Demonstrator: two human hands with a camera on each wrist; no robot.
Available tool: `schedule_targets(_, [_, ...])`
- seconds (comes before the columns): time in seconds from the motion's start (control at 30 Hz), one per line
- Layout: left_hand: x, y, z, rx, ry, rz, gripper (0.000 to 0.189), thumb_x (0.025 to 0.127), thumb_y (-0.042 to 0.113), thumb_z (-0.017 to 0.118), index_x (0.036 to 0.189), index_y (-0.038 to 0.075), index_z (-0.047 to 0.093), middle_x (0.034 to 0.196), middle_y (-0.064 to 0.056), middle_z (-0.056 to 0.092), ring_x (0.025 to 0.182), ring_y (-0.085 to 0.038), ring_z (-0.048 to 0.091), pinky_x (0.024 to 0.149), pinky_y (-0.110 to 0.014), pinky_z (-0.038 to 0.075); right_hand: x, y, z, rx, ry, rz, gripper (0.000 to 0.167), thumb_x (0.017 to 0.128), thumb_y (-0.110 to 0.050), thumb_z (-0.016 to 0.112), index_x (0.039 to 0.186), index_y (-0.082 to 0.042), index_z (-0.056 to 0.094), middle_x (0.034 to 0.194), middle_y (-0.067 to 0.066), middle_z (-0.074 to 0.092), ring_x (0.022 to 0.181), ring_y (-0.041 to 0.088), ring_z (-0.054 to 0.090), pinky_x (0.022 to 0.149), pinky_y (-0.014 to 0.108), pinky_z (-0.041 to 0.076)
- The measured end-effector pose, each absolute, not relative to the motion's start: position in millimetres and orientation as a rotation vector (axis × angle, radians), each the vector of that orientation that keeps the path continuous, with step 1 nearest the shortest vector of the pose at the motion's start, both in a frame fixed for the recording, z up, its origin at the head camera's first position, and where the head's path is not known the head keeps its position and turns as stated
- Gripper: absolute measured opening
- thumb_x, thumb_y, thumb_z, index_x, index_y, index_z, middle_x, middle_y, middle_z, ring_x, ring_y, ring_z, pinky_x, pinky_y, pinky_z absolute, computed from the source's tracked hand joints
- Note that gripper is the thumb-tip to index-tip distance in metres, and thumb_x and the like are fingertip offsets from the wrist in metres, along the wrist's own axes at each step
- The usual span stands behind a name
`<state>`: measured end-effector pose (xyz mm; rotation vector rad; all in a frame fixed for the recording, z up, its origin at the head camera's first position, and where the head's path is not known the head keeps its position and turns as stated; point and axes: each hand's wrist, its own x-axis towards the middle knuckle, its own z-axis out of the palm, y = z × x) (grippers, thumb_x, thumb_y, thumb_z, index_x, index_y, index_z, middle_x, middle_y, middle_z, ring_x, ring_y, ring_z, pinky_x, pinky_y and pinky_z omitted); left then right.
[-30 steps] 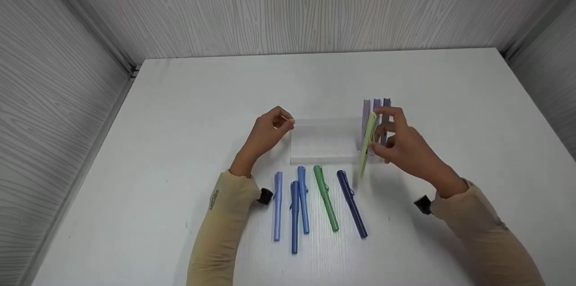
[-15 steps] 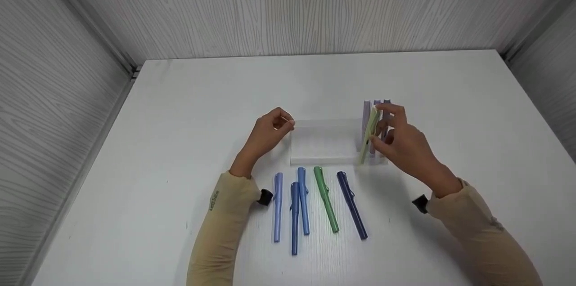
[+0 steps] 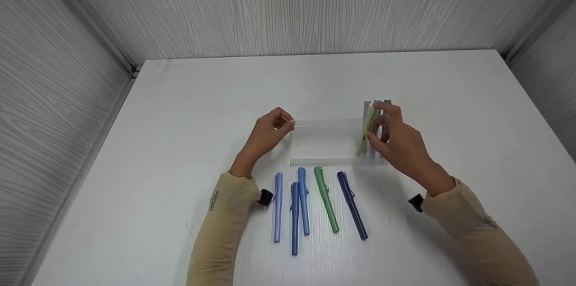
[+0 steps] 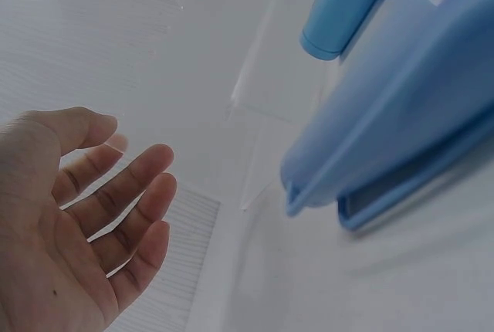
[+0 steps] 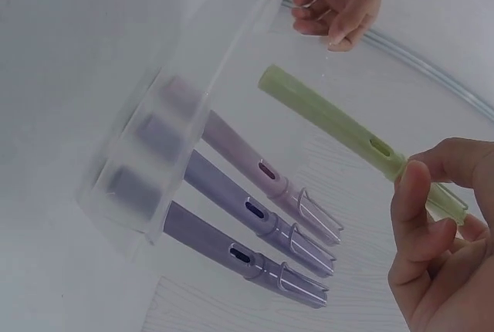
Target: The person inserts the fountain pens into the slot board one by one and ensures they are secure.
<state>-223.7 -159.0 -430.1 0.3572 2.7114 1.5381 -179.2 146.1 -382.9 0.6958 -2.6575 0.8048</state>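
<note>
In my right hand (image 3: 400, 140), thumb and fingers pinch a light green pen (image 5: 328, 120) near its clip end. The pen tilts over the right part of a clear pen holder (image 3: 324, 160), its free end beside a row of three purple-toned pens. Those are a pinkish lilac pen (image 5: 243, 150), a lavender pen (image 5: 228, 193) and a darker purple pen (image 5: 212, 238), standing in the holder with clips up. My left hand (image 3: 269, 131) pinches the holder's left back corner between thumb and index finger, the other fingers loosely bent in the left wrist view.
In front of the holder several pens lie on the white table (image 3: 148, 151): a periwinkle pen (image 3: 278, 207), a dark blue pen (image 3: 294, 221), a lighter blue pen (image 3: 303, 203), a green pen (image 3: 327, 200) and a navy pen (image 3: 353, 207). Grey wood-grain panels (image 3: 288, 11) surround the table.
My right hand has shifted slightly left, and the light green pen's lower end has moved back from in front of the holder to over it. My left hand stays put.
</note>
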Motion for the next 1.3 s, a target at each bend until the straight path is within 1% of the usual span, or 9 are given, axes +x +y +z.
schedule_targets(0.13, [-223,-159,-430,0.34,2.71,1.532,0.017,0.096,0.024,0.059,0.104,0.009,0.063,0.095,-0.009,0.072,0.088,-0.02,0.066,0.073,-0.027,0.045,-181,145,-385,0.691,-2.65,0.784,0.064,0.088,-0.007,0.066,0.137,-0.016,0.026,0.093,0.008,0.064,0.058,0.012,0.049,0.051,0.023,0.035])
schedule_targets(0.3, [-224,-158,-430,0.332,2.716,1.528,0.017,0.095,0.023,0.058,0.103,0.009,0.063,0.094,-0.009,0.072,0.086,-0.019,0.066,0.073,-0.026,0.045,-185,144,-390,0.68,-2.652,0.76,0.063,0.088,-0.008,0.066,0.137,-0.015,0.027,0.09,0.008,0.063,0.058,0.013,0.051,0.051,0.024,0.036])
schedule_targets(0.53, [-224,-158,-430,0.332,2.703,1.547,0.017,0.095,0.023,0.058,0.103,0.008,0.063,0.094,-0.009,0.071,0.086,-0.019,0.065,0.072,-0.026,0.045,-189,141,-393,0.664,-2.672,0.764,0.059,0.09,-0.009,0.065,0.136,-0.014,0.03,0.093,0.01,0.064,0.06,0.016,0.055,0.053,0.027,0.039])
schedule_targets(0.77, [-224,-159,-430,0.336,2.684,1.552,0.018,0.095,0.024,0.057,0.104,0.009,0.062,0.096,-0.008,0.071,0.089,-0.02,0.066,0.075,-0.027,0.046,-191,142,-398,0.693,-2.655,0.759,0.062,0.089,-0.007,0.066,0.138,-0.015,0.028,0.096,0.011,0.065,0.062,0.016,0.057,0.053,0.028,0.04])
schedule_targets(1.0, [-224,-160,-431,0.353,2.685,1.55,0.017,0.095,0.023,0.058,0.103,0.009,0.062,0.095,-0.009,0.071,0.089,-0.019,0.065,0.077,-0.029,0.046,-192,140,-401,0.673,-2.685,0.761,0.061,0.09,-0.008,0.064,0.138,-0.015,0.028,0.097,0.012,0.065,0.061,0.016,0.055,0.053,0.028,0.038])
schedule_targets(1.3, [-224,-159,-430,0.328,2.676,1.546,0.017,0.095,0.023,0.058,0.103,0.009,0.062,0.096,-0.008,0.071,0.089,-0.019,0.066,0.075,-0.027,0.046,-194,137,-408,0.692,-2.666,0.742,0.063,0.088,-0.009,0.067,0.138,-0.015,0.03,0.094,0.01,0.067,0.056,0.014,0.049,0.051,0.027,0.037])
